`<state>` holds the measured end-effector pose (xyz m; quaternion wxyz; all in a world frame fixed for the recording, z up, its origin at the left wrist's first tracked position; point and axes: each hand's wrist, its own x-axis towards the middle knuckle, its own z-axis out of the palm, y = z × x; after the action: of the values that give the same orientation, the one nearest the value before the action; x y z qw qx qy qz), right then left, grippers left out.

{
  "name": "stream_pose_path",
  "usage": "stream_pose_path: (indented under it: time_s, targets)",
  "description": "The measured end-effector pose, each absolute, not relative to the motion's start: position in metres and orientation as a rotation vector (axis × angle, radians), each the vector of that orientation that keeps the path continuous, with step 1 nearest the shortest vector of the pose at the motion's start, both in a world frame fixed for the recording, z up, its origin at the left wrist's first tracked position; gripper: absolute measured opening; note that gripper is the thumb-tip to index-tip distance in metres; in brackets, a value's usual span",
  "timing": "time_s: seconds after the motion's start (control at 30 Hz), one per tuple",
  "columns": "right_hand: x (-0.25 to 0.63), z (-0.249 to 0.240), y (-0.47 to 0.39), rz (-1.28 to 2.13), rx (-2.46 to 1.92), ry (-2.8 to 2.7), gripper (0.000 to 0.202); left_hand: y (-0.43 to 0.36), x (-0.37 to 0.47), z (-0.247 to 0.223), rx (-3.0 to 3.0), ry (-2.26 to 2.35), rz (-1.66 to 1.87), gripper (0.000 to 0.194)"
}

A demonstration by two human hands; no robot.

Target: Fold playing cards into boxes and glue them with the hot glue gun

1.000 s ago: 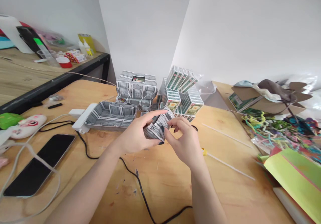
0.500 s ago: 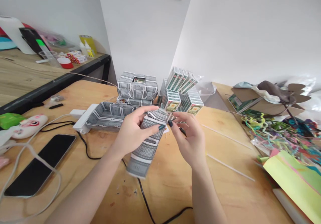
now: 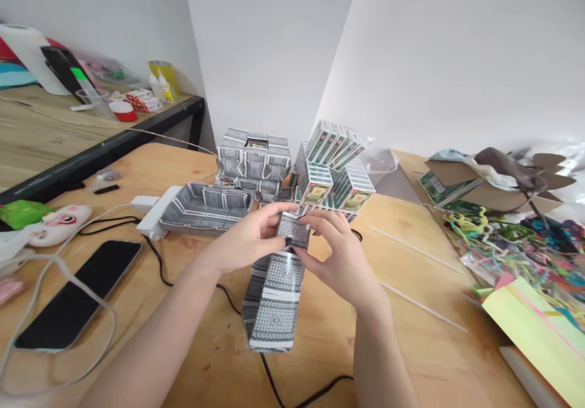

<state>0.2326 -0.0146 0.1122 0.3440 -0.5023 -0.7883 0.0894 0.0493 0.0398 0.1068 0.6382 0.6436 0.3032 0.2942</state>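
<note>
A long structure folded from grey patterned playing cards (image 3: 276, 301) hangs between my hands, tilted toward me above the table. My left hand (image 3: 249, 234) grips its upper end from the left, thumb on the near face. From the right, my right hand (image 3: 336, 249) pinches the same top end with thumb and fingers. The far sides of the fingers are partly hidden. Behind my left hand lies an open tray-like card piece (image 3: 201, 213). Farther back stands a larger assembled card structure (image 3: 253, 158).
Stacked card boxes (image 3: 326, 164) stand behind my right hand. A black phone (image 3: 80, 295), cables and a white power strip (image 3: 153, 213) lie on the left. Two white sticks (image 3: 423, 304), coloured pipe cleaners (image 3: 498, 237) and yellow paper (image 3: 534, 329) are on the right.
The card structure has turned so its broad face points more toward me. My right hand has moved left and now touches its top end; my left hand keeps its grip.
</note>
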Motion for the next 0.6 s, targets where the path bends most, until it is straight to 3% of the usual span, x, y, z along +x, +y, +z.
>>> stream_pose_path:
  time_s: [0.1, 0.3, 0.6]
  targets:
    - [0.2357, 0.1113, -0.0134, 0.231, -1.297, -2.056, 0.038, 0.0406, 0.0462, 0.1086, 1.487, 0.611, 0.592, 0.061]
    - [0.2387, 0.1100, -0.0101, 0.233, -1.285, -2.068, 0.033, 0.0431, 0.0456, 0.1065, 1.513, 0.617, 0.564, 0.046]
    - [0.2407, 0.1130, -0.0140, 0.216, -1.282, -2.074, 0.039, 0.0398, 0.0481, 0.1102, 1.507, 0.592, 0.547, 0.049]
